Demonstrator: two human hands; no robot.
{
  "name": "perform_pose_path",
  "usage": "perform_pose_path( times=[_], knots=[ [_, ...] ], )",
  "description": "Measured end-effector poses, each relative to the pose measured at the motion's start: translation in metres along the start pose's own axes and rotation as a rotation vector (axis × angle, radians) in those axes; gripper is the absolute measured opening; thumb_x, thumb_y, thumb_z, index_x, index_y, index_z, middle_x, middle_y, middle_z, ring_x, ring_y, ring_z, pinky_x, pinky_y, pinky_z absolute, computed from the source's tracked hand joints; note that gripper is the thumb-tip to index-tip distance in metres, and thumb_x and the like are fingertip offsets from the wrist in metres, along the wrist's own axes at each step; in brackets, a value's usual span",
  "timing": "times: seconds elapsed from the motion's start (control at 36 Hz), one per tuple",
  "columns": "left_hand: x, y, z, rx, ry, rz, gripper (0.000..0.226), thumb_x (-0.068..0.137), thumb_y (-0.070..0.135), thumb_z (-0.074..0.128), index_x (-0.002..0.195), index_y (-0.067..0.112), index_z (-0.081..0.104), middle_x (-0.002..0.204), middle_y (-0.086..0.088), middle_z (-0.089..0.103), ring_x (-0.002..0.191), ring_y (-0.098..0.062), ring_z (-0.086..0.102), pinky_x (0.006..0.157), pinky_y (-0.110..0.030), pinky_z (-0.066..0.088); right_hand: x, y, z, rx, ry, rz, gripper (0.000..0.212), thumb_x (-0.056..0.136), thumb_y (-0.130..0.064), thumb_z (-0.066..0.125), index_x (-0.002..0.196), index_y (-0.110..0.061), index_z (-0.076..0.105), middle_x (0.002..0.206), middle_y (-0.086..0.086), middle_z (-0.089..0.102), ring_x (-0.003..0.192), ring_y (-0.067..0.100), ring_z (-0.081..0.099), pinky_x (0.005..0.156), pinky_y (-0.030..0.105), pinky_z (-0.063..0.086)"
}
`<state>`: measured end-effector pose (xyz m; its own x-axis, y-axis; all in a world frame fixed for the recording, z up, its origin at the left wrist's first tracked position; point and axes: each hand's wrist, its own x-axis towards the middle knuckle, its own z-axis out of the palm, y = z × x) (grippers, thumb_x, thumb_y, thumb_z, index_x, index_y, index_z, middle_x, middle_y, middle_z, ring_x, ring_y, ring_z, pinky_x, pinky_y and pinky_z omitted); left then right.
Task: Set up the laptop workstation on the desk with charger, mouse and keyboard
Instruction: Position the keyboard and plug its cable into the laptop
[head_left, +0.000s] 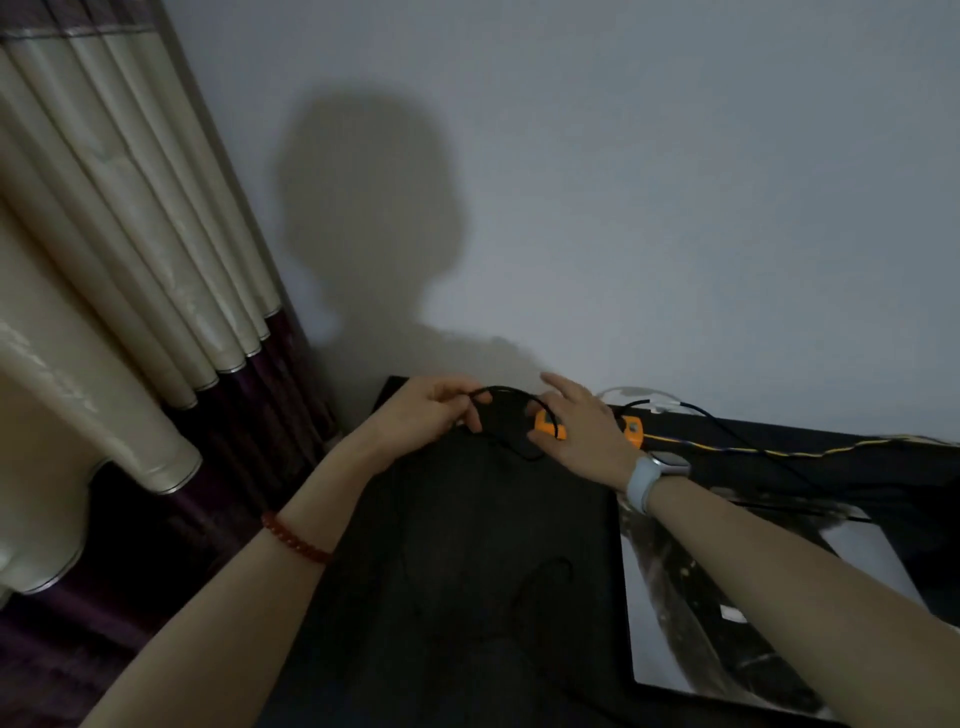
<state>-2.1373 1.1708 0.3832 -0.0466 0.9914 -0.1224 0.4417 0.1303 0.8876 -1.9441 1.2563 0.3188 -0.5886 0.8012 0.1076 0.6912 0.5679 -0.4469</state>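
A thin black cable (511, 391) arches between my two hands at the far end of a dark desk (467, 545). My left hand (431, 410) pinches one end of the cable with curled fingers. My right hand (582, 426) reaches over an orange power strip (548, 423) with fingers spread and fairly straight; the cable passes under its fingers. More black cable loops (540, 577) lie on the dark desk surface closer to me. No laptop, mouse or keyboard can be made out in the dim light.
Cream and purple curtains (130, 260) hang at the left. A grey wall (623, 182) backs the desk. A yellow-blue cord (779, 452) and black wires run right from the strip. A glossy marbled surface (727, 597) lies at the right.
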Motion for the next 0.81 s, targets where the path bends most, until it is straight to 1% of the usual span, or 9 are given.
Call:
perform_pose_path(
  times=[0.06, 0.14, 0.31, 0.36, 0.44, 0.58, 0.64, 0.69, 0.81],
  knots=[
    [-0.002, -0.006, -0.003, 0.102, 0.127, 0.025, 0.026, 0.097, 0.008, 0.038, 0.106, 0.011, 0.062, 0.079, 0.004, 0.064, 0.058, 0.008, 0.052, 0.066, -0.015, 0.04, 0.004, -0.001, 0.004, 0.019, 0.071, 0.026, 0.022, 0.092, -0.029, 0.048, 0.1, -0.013, 0.06, 0.116, 0.011, 0.063, 0.111, 0.028, 0.055, 0.091, 0.039, 0.039],
    [-0.009, -0.03, -0.008, 0.232, 0.373, 0.018, 0.026, 0.097, 0.008, 0.038, 0.109, 0.01, 0.061, 0.09, -0.001, 0.065, 0.087, -0.008, 0.057, 0.081, -0.023, 0.04, 0.001, 0.006, 0.007, 0.119, 0.152, 0.102, 0.023, 0.094, -0.024, 0.044, 0.094, -0.007, 0.059, 0.089, 0.018, 0.066, 0.086, 0.034, 0.062, 0.066, 0.035, 0.04],
    [-0.022, -0.081, -0.009, 0.323, 0.712, -0.079, 0.028, 0.096, 0.01, 0.036, 0.108, 0.014, 0.061, 0.087, 0.002, 0.061, 0.086, -0.018, 0.059, 0.074, -0.028, 0.042, 0.002, 0.035, 0.0, 0.132, 0.259, 0.122, 0.017, 0.093, -0.019, 0.048, 0.093, -0.003, 0.055, 0.086, 0.022, 0.066, 0.084, 0.038, 0.06, 0.072, 0.038, 0.041],
    [-0.023, -0.091, -0.011, 0.381, 0.752, -0.18, 0.03, 0.094, 0.009, 0.038, 0.111, 0.017, 0.061, 0.097, -0.002, 0.064, 0.097, -0.023, 0.059, 0.087, -0.036, 0.042, 0.0, 0.043, -0.008, 0.206, 0.274, 0.108, 0.012, 0.091, -0.016, 0.052, 0.088, -0.005, 0.056, 0.07, 0.013, 0.062, 0.072, 0.035, 0.06, 0.065, 0.032, 0.038],
    [-0.023, -0.094, -0.006, 0.623, 0.629, -0.31, 0.041, 0.091, 0.011, 0.042, 0.128, 0.025, 0.051, 0.137, -0.006, 0.048, 0.126, -0.028, 0.039, 0.108, -0.052, 0.02, -0.009, 0.042, -0.013, 0.329, 0.244, 0.072, 0.008, 0.091, -0.016, 0.053, 0.084, -0.014, 0.057, 0.059, 0.0, 0.052, 0.055, 0.024, 0.054, 0.058, 0.03, 0.042],
    [-0.012, -0.068, 0.041, 0.737, 0.346, 0.136, 0.059, 0.094, 0.035, 0.039, 0.146, 0.027, 0.012, 0.156, -0.001, 0.015, 0.142, -0.02, 0.011, 0.112, -0.054, -0.002, -0.026, 0.025, -0.001, 0.293, 0.052, -0.09, 0.013, 0.091, -0.015, 0.053, 0.088, -0.01, 0.065, 0.081, -0.005, 0.06, 0.075, 0.007, 0.054, 0.07, 0.007, 0.036],
    [-0.006, -0.063, 0.068, 0.797, 0.182, 0.209, 0.057, 0.095, 0.041, 0.034, 0.146, 0.029, 0.012, 0.152, 0.002, 0.028, 0.142, -0.018, 0.012, 0.111, -0.055, -0.006, -0.032, 0.019, 0.007, 0.3, 0.007, -0.095, 0.014, 0.092, -0.013, 0.051, 0.087, -0.009, 0.063, 0.081, -0.003, 0.059, 0.074, 0.006, 0.053, 0.071, 0.003, 0.035],
    [-0.001, -0.066, 0.088, 0.782, 0.068, 0.216, 0.044, 0.096, 0.038, 0.035, 0.139, 0.029, 0.033, 0.13, 0.0, 0.054, 0.132, -0.018, 0.035, 0.112, -0.057, -0.004, -0.038, 0.022, 0.011, 0.322, 0.023, -0.066, 0.014, 0.092, -0.011, 0.05, 0.087, -0.006, 0.063, 0.082, 0.002, 0.06, 0.076, 0.01, 0.053, 0.069, 0.006, 0.036],
    [0.002, -0.079, 0.104, 0.72, 0.174, 0.232, 0.021, 0.095, 0.024, 0.043, 0.105, 0.024, 0.06, 0.099, 0.004, 0.068, 0.098, -0.012, 0.061, 0.111, -0.041, 0.022, -0.052, 0.039, 0.013, 0.324, -0.046, 0.004, 0.009, 0.09, -0.019, 0.055, 0.082, -0.02, 0.06, 0.08, -0.003, 0.061, 0.071, 0.0, 0.054, 0.066, 0.008, 0.037]
  ],
)
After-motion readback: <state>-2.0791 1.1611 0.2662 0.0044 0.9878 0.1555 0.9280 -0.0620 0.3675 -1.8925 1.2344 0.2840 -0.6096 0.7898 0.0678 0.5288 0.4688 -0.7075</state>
